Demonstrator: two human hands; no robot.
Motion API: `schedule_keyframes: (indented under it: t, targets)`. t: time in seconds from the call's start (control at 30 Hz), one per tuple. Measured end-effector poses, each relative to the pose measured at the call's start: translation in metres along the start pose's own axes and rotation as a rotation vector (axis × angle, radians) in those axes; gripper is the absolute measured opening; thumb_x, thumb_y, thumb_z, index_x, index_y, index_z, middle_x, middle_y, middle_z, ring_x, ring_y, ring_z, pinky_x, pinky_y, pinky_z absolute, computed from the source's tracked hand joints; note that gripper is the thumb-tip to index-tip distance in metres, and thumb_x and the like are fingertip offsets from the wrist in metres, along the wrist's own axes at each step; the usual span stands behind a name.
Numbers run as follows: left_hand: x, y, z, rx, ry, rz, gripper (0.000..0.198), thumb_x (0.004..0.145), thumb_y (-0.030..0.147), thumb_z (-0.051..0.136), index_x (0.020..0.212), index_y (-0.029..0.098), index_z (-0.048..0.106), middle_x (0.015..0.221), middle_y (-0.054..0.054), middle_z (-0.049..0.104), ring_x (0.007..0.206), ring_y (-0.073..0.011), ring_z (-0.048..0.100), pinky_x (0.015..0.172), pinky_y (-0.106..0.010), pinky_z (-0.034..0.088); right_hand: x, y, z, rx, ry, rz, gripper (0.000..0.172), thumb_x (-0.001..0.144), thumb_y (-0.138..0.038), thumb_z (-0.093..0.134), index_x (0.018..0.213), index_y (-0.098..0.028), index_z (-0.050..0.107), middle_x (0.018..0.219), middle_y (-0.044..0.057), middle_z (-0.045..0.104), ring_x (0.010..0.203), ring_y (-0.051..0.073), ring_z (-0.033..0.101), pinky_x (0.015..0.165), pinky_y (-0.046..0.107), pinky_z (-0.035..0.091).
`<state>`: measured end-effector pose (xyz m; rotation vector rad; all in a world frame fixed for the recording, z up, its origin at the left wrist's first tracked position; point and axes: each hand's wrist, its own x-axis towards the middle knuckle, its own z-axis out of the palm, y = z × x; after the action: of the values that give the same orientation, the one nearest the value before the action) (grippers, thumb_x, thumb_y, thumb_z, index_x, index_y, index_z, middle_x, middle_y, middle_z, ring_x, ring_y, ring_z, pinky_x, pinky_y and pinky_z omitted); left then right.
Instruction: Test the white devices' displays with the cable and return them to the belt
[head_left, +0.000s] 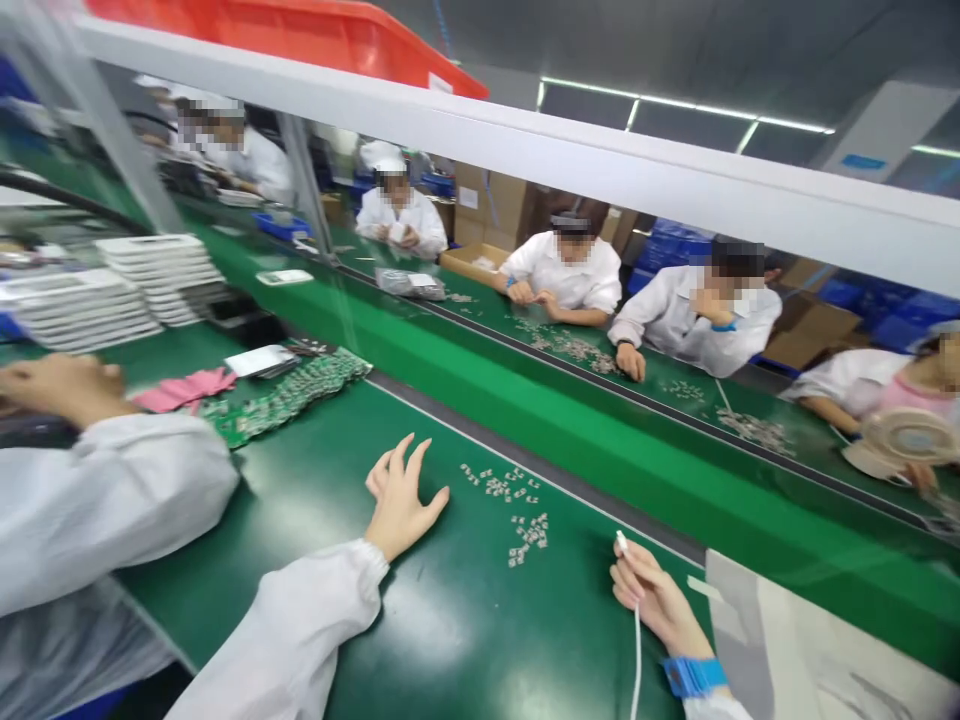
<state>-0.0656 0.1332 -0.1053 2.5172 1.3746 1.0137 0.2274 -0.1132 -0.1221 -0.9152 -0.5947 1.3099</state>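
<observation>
My left hand point(401, 495) lies flat on the green work mat point(315, 500) with its fingers spread, holding nothing. Just to its right lie several small pale parts point(517, 515) scattered in loose clusters. My right hand point(649, 595) is closed around a thin white cable point(636, 650), pinching it near its white tip point(621, 541); the cable hangs down toward the bottom edge. A blue band point(694, 675) wraps my right wrist. Both arms wear white sleeves.
A co-worker's white sleeve and hand point(67, 385) sit at my left. Stacked white trays point(161, 272), a pink cloth point(187, 388) and a heap of green boards point(292, 395) lie behind. Several white-coated people point(570, 275) work across the green conveyor point(525, 390). A red bin point(300, 35) rests overhead.
</observation>
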Motion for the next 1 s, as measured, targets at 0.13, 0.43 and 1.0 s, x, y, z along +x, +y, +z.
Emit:
schedule_keyframes:
  t: [0.13, 0.43, 1.0]
  targets:
    - [-0.003, 0.0, -0.006, 0.006, -0.085, 0.138, 0.051, 0.08, 0.036, 0.059, 0.13, 0.027, 0.055, 0.152, -0.012, 0.021, 0.128, -0.039, 0.026, 0.101, -0.057, 0.026, -0.001, -0.001, 0.004, 0.018, 0.032, 0.019, 0.017, 0.085, -0.031, 0.067, 0.086, -0.014, 0.063, 0.047, -0.01, 0.038, 0.041, 0.006, 0.033, 0.042, 0.019, 0.033]
    - [-0.005, 0.007, -0.004, 0.021, -0.291, 0.468, 0.037, 0.086, 0.045, 0.056, 0.12, 0.032, 0.064, 0.155, -0.01, 0.019, 0.138, -0.04, 0.015, 0.106, -0.061, 0.015, 0.0, -0.002, 0.005, 0.019, 0.048, 0.039, 0.016, 0.084, -0.03, 0.068, 0.084, -0.014, 0.064, 0.046, -0.01, 0.039, 0.042, 0.006, 0.032, 0.044, 0.02, 0.031]
    - [-0.064, 0.155, 0.053, -0.416, 0.259, 0.598, 0.04, 0.081, 0.017, 0.056, 0.12, 0.023, 0.055, 0.12, -0.009, 0.058, 0.116, -0.025, 0.046, 0.102, -0.046, 0.03, 0.002, 0.006, -0.007, 0.097, -0.001, -0.06, 0.011, 0.092, -0.024, 0.059, 0.089, -0.013, 0.061, 0.056, -0.009, 0.047, 0.044, 0.006, 0.044, 0.046, 0.019, 0.041]
